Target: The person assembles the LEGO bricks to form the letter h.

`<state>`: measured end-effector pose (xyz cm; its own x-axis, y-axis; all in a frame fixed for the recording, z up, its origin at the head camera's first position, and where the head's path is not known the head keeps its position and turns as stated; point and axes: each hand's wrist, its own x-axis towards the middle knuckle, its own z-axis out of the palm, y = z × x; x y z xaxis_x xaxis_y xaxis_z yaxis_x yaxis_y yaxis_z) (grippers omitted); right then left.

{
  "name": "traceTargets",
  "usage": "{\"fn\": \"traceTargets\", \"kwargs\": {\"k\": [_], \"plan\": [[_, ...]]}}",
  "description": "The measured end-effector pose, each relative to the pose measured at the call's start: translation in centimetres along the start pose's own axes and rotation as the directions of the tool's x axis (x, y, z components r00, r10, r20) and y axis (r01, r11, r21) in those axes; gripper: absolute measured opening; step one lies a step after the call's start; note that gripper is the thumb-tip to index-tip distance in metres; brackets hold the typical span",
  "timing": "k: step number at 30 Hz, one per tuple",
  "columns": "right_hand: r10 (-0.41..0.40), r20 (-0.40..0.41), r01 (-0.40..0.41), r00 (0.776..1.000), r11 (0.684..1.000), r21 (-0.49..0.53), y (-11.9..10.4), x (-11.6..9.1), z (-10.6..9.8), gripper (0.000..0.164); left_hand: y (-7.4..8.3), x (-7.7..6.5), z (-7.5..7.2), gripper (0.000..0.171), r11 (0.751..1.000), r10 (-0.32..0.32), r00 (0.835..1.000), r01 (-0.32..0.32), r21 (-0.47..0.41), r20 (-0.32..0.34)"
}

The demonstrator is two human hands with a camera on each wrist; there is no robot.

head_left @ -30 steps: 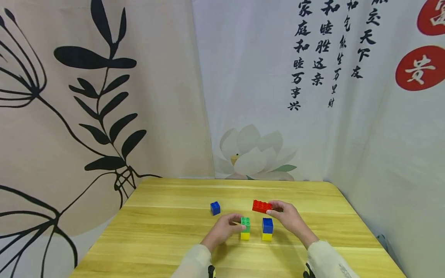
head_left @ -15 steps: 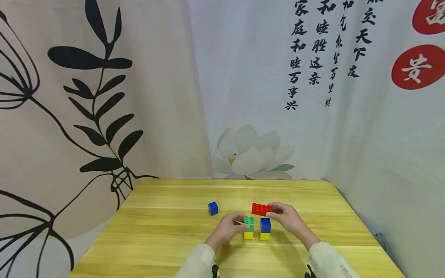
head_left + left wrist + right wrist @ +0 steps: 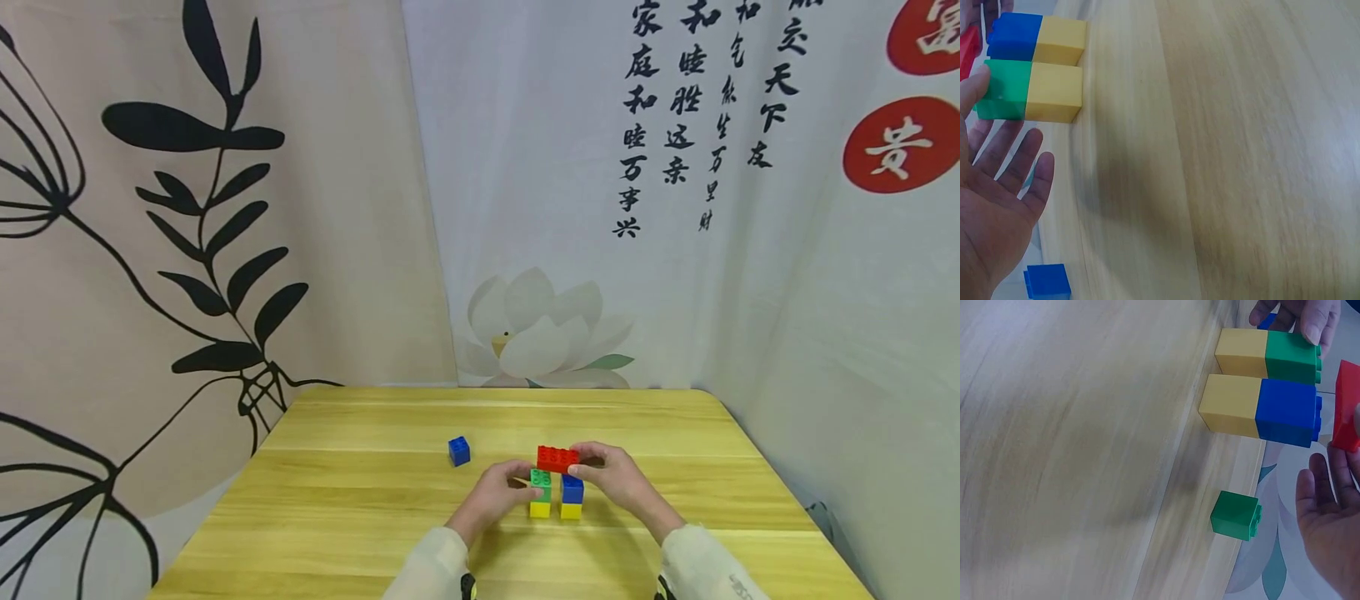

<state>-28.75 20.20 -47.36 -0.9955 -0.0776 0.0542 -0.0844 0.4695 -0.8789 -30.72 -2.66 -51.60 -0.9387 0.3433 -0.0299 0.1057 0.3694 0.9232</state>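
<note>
My left hand (image 3: 497, 497) pinches the green block (image 3: 542, 478), which sits on a yellow block (image 3: 540, 510). Just to the right stands a second stack, a blue block (image 3: 572, 490) on a yellow block (image 3: 571, 512), with a narrow gap between the two. Above both stacks my right hand (image 3: 615, 479) holds a long red brick (image 3: 557, 458) by its right end. In the right wrist view a small gap separates the red brick (image 3: 1345, 409) from the studs of the blue block (image 3: 1286, 412).
A single blue block (image 3: 459, 451) lies on the wooden table (image 3: 337, 500), behind and left of the stacks. The right wrist view shows a lone green block (image 3: 1234, 515) near the right hand; the head view does not show it. A printed curtain (image 3: 360, 250) hangs behind the table.
The green-and-yellow stack has moved right in my left hand, closer to the blue-and-yellow one. My right hand has brought the red brick left and down over the stacks.
</note>
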Motion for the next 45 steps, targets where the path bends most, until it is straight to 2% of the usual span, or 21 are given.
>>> {"fn": "traceTargets", "kwargs": {"k": [5,12,19,28,34,45], "plan": [[-0.007,0.005,0.007,1.000,1.000,-0.019,0.1,0.0,0.1,0.035,0.1,-0.4,-0.5,0.062,1.000,0.011,1.000,-0.011,-0.003,-0.010],[-0.012,0.021,0.013,1.000,0.999,-0.033,0.1,0.1,0.2,0.037,0.8,-0.4,-1.4,0.065,0.999,0.043,0.999,-0.043,-0.001,-0.006],[0.001,0.029,0.000,1.000,0.999,-0.039,0.0,0.1,0.5,0.035,1.4,0.1,-1.6,0.058,0.999,0.045,0.999,-0.045,-0.002,0.011],[-0.025,0.051,0.028,0.998,0.998,-0.061,0.2,0.2,0.5,0.038,1.8,0.1,-1.5,0.048,0.998,0.065,0.998,-0.064,-0.026,0.025],[-0.030,0.065,0.034,0.997,0.998,-0.056,0.3,0.1,0.7,0.037,1.7,0.2,-1.3,0.043,0.998,0.055,0.998,-0.055,-0.005,0.018],[-0.024,0.075,0.028,0.997,0.999,-0.042,0.4,-0.1,0.7,0.039,1.3,0.4,-0.9,0.034,0.997,0.075,0.997,-0.076,0.027,0.014]]}}
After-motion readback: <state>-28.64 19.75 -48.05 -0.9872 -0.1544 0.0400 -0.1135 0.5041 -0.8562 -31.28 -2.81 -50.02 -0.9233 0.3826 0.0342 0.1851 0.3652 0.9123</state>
